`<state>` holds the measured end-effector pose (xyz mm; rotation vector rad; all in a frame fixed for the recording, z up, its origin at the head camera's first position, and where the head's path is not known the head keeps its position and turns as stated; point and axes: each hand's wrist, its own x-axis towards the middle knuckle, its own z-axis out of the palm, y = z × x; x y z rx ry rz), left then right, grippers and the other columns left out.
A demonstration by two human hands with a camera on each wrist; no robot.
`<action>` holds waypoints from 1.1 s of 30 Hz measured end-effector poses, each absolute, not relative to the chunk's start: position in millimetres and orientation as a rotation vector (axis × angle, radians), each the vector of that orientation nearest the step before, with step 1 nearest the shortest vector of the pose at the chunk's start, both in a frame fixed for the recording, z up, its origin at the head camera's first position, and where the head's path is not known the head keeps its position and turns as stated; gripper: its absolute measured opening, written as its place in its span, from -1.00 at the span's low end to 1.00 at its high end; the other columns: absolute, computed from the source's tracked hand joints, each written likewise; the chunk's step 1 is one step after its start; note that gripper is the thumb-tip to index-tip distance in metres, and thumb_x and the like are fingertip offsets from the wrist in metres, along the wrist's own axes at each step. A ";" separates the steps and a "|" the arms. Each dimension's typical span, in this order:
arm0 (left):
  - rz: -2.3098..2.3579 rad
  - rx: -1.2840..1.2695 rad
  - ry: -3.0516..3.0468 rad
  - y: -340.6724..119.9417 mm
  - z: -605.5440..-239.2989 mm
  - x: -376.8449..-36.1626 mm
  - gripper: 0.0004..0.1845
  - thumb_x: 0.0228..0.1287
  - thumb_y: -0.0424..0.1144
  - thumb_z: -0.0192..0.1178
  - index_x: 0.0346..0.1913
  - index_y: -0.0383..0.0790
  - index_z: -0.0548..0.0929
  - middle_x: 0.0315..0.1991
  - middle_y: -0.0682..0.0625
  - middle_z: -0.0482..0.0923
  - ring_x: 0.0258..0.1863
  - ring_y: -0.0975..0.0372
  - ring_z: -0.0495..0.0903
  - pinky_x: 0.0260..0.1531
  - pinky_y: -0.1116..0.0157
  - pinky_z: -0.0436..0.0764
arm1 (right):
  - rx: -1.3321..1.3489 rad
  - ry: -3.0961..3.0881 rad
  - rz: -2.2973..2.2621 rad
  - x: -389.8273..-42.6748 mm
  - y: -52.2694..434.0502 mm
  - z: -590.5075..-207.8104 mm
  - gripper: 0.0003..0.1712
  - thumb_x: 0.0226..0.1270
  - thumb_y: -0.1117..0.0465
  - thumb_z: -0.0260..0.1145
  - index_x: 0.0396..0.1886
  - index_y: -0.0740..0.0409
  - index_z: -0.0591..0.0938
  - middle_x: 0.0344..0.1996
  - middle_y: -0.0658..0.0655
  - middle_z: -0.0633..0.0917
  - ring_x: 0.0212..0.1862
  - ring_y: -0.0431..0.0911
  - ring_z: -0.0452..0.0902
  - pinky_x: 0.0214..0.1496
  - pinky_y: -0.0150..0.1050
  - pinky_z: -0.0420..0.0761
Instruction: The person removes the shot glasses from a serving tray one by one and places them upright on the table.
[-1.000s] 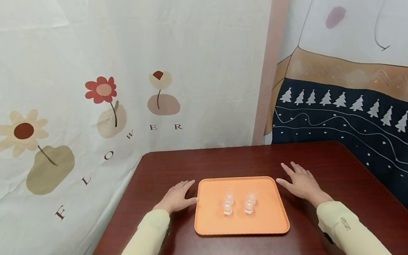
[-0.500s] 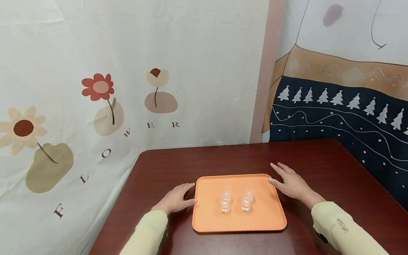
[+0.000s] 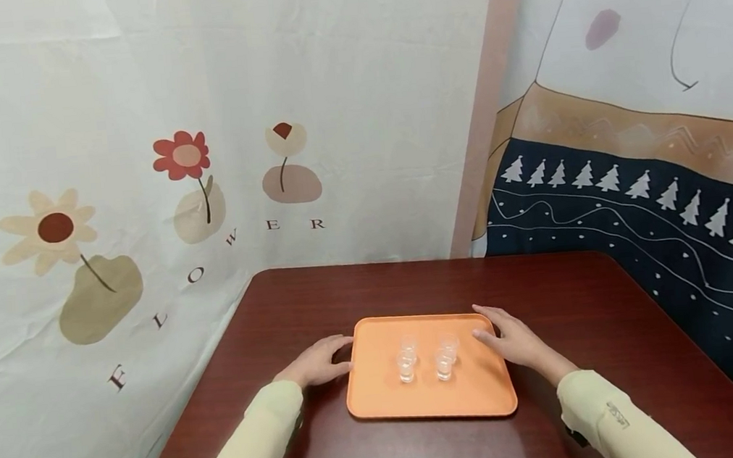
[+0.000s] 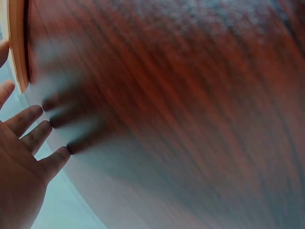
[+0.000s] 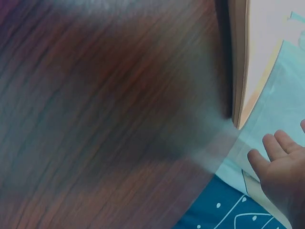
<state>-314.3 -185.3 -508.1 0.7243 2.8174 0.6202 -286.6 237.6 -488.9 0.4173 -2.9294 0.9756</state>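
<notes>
An orange tray [image 3: 382, 402] lies on the table, with several small clear glasses standing upright near its middle; the front ones are a left glass [image 3: 406, 371] and a right glass [image 3: 443, 368]. My left hand [image 3: 316, 362] is at the tray's left edge, thumb and fingers relaxed; whether it touches the rim I cannot tell. In the left wrist view, that hand's fingers are spread apart near the tray's side [image 4: 18, 47]. At the far right corner, my right hand [image 3: 519, 341] has its thumb over the tray and holds nothing.
The dark red wooden table [image 3: 346, 296] extends around the tray on all sides. Behind it hangs a pale cloth [image 3: 385, 147] printed with flowers and letters. A dark blue cloth [image 3: 601, 216] with white trees hangs at the right.
My right hand has moved left, from beside the tray to its right rim, with its thumb now over the tray. The left hand has barely moved, and its fingers are slightly more bent.
</notes>
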 end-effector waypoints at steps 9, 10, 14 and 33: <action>0.595 0.711 2.797 -183.9 -507.6 -310.6 -0.40 0.38 0.00 0.22 0.40 -0.14 0.45 0.40 -0.27 0.30 0.41 -0.13 0.25 0.29 -0.14 0.27 | 0.428 -2.883 1.216 -283.8 228.1 -495.2 -0.36 0.47 0.05 0.26 0.44 0.18 0.39 0.32 0.33 0.45 0.31 0.28 0.38 0.26 0.26 0.36; 0.593 0.710 2.799 -183.8 -508.0 -310.7 -0.40 0.38 0.02 0.22 0.41 -0.13 0.45 0.40 -0.27 0.30 0.41 -0.13 0.25 0.29 -0.14 0.27 | 0.441 -2.869 1.234 -283.7 226.9 -496.0 -0.37 0.46 0.07 0.27 0.43 0.20 0.40 0.30 0.33 0.48 0.31 0.27 0.39 0.26 0.26 0.36; 0.601 0.720 2.806 -185.6 -509.7 -312.0 -0.39 0.37 0.03 0.22 0.40 -0.13 0.45 0.40 -0.28 0.29 0.40 -0.14 0.25 0.29 -0.14 0.27 | 0.481 -2.840 1.285 -283.9 220.7 -499.0 -0.40 0.45 0.10 0.29 0.39 0.25 0.44 0.27 0.28 0.52 0.28 0.24 0.42 0.25 0.23 0.39; 0.616 0.658 2.799 -186.3 -508.5 -311.9 -0.36 0.33 0.06 0.27 0.40 -0.09 0.46 0.41 -0.27 0.29 0.41 -0.12 0.24 0.29 -0.15 0.27 | 0.594 -2.757 1.491 -285.3 207.3 -512.9 -0.45 0.35 0.22 0.38 0.23 0.42 0.51 0.13 0.35 0.60 0.13 0.21 0.55 0.17 0.11 0.51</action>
